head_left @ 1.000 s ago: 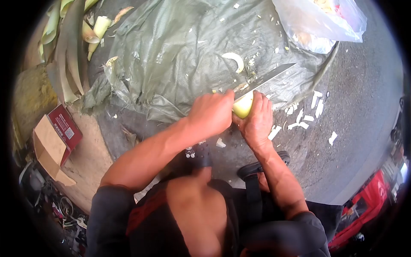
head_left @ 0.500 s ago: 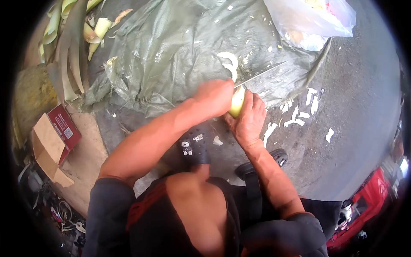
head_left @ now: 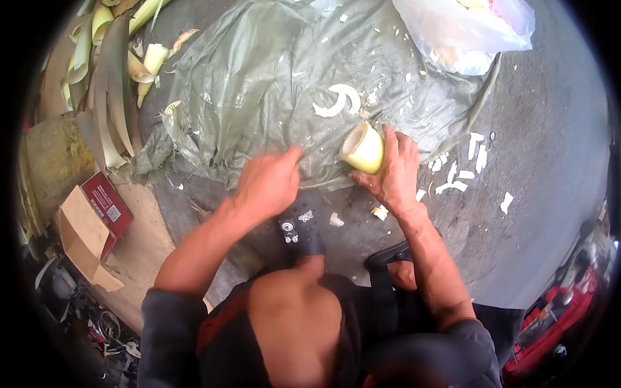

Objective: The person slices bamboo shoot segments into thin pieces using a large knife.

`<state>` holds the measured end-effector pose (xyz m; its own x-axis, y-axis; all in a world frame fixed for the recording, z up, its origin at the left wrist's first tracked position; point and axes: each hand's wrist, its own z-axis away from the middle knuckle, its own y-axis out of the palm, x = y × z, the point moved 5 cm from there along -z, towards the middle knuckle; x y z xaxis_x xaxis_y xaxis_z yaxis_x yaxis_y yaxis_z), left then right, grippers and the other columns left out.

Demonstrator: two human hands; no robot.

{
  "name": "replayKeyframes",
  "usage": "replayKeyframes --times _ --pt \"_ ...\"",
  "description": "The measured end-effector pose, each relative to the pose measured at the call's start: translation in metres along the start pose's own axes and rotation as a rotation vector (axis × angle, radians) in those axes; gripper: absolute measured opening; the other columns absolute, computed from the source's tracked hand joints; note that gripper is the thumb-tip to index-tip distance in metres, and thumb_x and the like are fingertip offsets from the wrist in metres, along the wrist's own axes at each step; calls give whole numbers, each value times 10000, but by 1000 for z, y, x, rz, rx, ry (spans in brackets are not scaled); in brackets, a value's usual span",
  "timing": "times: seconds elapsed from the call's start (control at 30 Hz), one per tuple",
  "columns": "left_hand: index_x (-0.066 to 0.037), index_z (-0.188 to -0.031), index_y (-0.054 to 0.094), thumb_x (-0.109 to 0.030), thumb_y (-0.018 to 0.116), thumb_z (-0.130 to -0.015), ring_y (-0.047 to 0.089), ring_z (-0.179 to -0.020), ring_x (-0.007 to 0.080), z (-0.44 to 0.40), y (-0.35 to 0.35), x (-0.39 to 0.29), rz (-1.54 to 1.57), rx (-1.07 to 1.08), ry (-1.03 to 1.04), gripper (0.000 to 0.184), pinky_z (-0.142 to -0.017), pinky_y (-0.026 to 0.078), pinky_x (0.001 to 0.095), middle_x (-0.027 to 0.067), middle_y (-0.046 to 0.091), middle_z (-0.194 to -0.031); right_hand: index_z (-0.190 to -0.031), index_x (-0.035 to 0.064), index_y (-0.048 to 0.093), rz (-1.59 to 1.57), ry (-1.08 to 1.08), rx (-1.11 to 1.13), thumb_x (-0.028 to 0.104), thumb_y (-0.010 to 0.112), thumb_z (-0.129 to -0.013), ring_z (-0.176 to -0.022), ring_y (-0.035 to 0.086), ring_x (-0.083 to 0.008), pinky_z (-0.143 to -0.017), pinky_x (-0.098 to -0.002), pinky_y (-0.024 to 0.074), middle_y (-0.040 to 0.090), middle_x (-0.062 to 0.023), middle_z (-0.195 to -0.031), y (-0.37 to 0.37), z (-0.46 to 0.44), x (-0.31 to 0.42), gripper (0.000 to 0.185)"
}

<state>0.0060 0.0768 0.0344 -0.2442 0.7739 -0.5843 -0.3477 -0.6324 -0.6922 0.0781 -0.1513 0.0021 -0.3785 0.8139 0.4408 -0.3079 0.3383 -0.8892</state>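
Observation:
In my right hand (head_left: 396,169) is a pale yellow-green bamboo shoot piece (head_left: 367,152), tilted, its cut hollow end facing left. The fingers curl along its right side, with the thumb below. My left hand (head_left: 266,184) is closed in a fist, apart from the shoot and to its left, above the sheet's near edge. What it grips, if anything, is hidden, and no knife blade shows. Curved white slices (head_left: 336,102) lie on the grey-green plastic sheet (head_left: 259,84), just beyond the shoot.
Peeled sheaths (head_left: 110,77) lie at the far left, near a short cut shoot (head_left: 152,63). A cardboard box (head_left: 90,226) is at left. The filled plastic bag (head_left: 462,35) stands at far right. White scraps (head_left: 456,174) dot the ground. A dark clog (head_left: 301,226) is below my left hand.
My left hand has pulled back left, away from the shoot. The knife blade seen earlier beside the shoot no longer shows. The shoot has turned, its cut end now facing left.

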Motion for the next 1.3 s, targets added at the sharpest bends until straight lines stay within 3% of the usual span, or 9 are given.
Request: replayKeyframes --times 0.2,0.33,0.73,1.0,1.3 --pt "-35 -1003 579 -70 625 -848 674 -681 410 68 5 7 -23 -16 61 165 -604 524 532 193 689 -810 -1406 45 500 -128 151 397 384 918 -599 -1115 578 -415 -961 -503 475 588 -215 -1190 15 -9 -15 970" --pt "-37 -1002 579 -71 638 -834 674 -675 406 76 14 7 -31 7 47 181 -586 524 533 181 689 -813 -1336 33 549 -154 124 312 390 887 -632 -1052 625 -411 -908 -494 514 639 -191 -1106 10 -13 -10 859" --pt "-5 -989 577 -38 605 -857 658 -687 462 44 30 -5 88 94 -24 139 -627 502 573 230 685 -777 -1154 39 601 -103 18 143 409 878 -675 -969 627 -360 -817 -472 488 625 -143 -1029 14 -6 2 666" --pt "21 -966 587 -54 606 -865 659 -676 483 -4 44 -24 87 108 -36 127 -636 507 589 263 651 -679 -1241 25 587 -42 36 132 405 885 -658 -973 616 -350 -841 -462 479 626 -141 -1037 18 0 3 756" --pt "44 -967 595 -33 606 -827 678 -715 486 -33 50 -36 47 129 -45 160 -672 523 588 286 678 -740 -1280 16 571 26 45 45 349 901 -613 -1005 598 -327 -865 -444 469 623 -126 -1083 23 14 10 815"
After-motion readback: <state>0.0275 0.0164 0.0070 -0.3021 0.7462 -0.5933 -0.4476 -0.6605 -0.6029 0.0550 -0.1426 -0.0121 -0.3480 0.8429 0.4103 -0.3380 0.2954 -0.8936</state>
